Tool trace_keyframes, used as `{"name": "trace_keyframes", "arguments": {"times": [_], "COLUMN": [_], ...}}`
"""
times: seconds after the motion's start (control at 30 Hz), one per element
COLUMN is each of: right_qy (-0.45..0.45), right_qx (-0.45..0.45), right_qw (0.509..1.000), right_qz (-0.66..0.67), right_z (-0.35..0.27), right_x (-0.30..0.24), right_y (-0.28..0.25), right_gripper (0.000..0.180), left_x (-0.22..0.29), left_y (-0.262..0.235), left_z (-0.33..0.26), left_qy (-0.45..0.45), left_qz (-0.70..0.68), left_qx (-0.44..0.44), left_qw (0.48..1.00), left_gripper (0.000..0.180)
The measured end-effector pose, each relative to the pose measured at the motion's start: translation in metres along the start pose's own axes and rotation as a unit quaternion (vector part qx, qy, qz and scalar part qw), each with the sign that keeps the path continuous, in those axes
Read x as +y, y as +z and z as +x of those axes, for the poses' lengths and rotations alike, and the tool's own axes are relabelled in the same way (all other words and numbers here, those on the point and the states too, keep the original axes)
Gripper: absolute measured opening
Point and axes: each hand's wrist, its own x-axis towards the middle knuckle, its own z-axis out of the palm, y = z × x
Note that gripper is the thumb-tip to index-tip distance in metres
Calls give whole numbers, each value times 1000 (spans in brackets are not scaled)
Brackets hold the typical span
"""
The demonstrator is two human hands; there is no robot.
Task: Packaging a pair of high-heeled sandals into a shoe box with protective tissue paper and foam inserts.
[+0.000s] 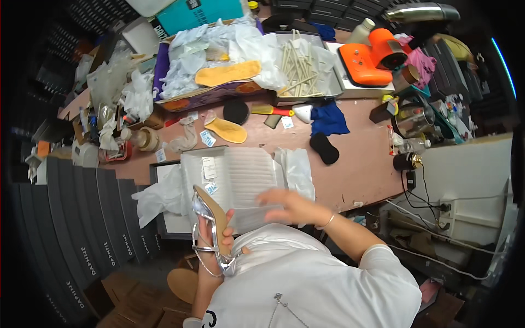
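Observation:
My left hand is closed around a silver high-heeled sandal with thin straps, its tan sole turned up toward me. Before me lies an open shoebox, lined with white tissue and quilted foam wrap. Small white packets and a white tag rest on that lining. Slightly blurred, my right hand hovers above the box's near right part, fingers apart and nothing in them. Crumpled tissue paper spills over the box's left side, and another tissue sheet lies at its right.
Dark shoeboxes are stacked at the left. Across the table lie yellow insoles, a brush, a blue cloth and a black pad. An orange device stands back right; cables hang at the right.

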Motion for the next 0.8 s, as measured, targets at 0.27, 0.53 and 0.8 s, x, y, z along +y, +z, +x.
{"name": "trace_keyframes", "arguments": {"times": [0.27, 0.53, 0.8], "right_qy": [123, -53, -170], "right_qx": [283, 128, -22], "right_qw": [868, 981, 949], "right_qz": [-389, -134, -265], "right_z": [-53, 22, 28], "right_x": [220, -18, -19], "right_y": [-118, -4, 72], "right_gripper": [48, 45, 36], "left_x": [14, -6, -44], "left_y": [29, 15, -21], "left_z": [51, 45, 35], "left_qy": [135, 161, 144], "left_qz": [258, 243, 148], "left_qx": [-33, 7, 126], "left_qw": [956, 956, 970], "left_gripper": [67, 58, 38]}}
